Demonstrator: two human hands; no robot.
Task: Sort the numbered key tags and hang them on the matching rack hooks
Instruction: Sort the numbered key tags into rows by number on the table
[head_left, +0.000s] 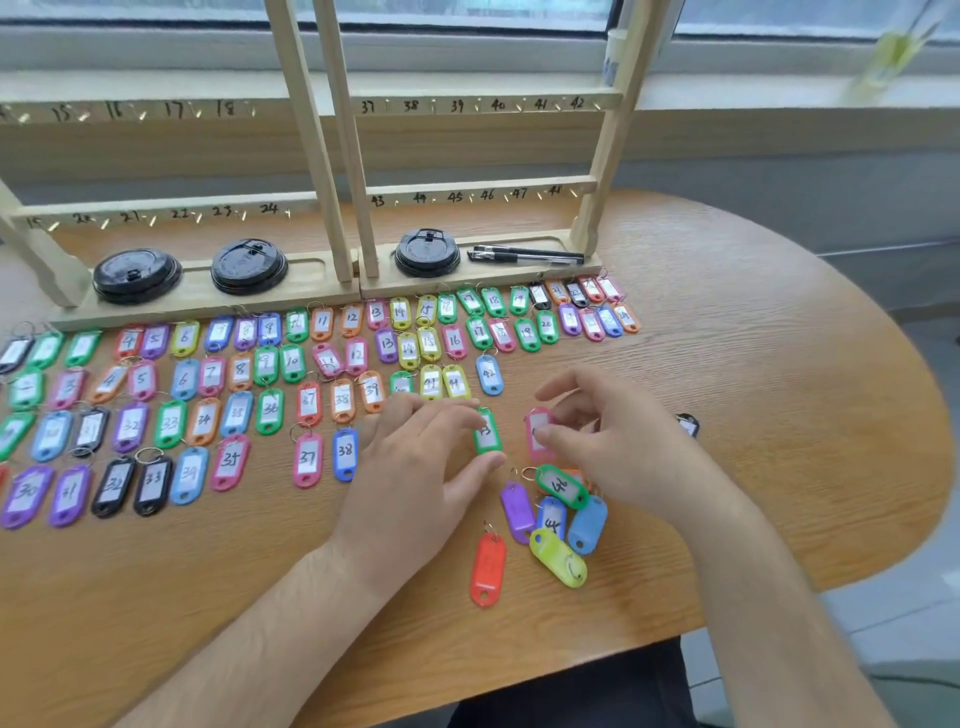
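Green tag (487, 434): it reads 43 as far as I can make out and lies flat on the table (727, 364), just below the blue tag 42 (489, 374).
Left grip (415, 467): the thumb is at the tag's lower end and the forefinger at its upper end, with the other fingers fairly straight; it pinches the green tag lengthwise against the table.
Pink tag (535, 447): it sits just right of the green tag, and the thumb hides its number.
Right grip (613, 441): the thumb presses on the tag's face and the fingers curl behind it, so it holds the pink tag.
Loose heap (558, 519): it lies near both hands on the side closer to the person, with green tag 46 (562, 486) on top and several tags face down.
Sorted rows (208, 395): they run in number order across the left and middle of the table.
Rack (483, 189): it stands at the back of the table, its lower right rail is marked 43 to 48, and its hooks look bare.
Step in hand: probably laying the pair out after 42; hanging has not begun.
Doing it well: read the pink tag's number before placing it, and set both tags face up, rings pointing toward the rack and apart from neighbours. Turn over the face-down tags in the heap rather than guessing their numbers.
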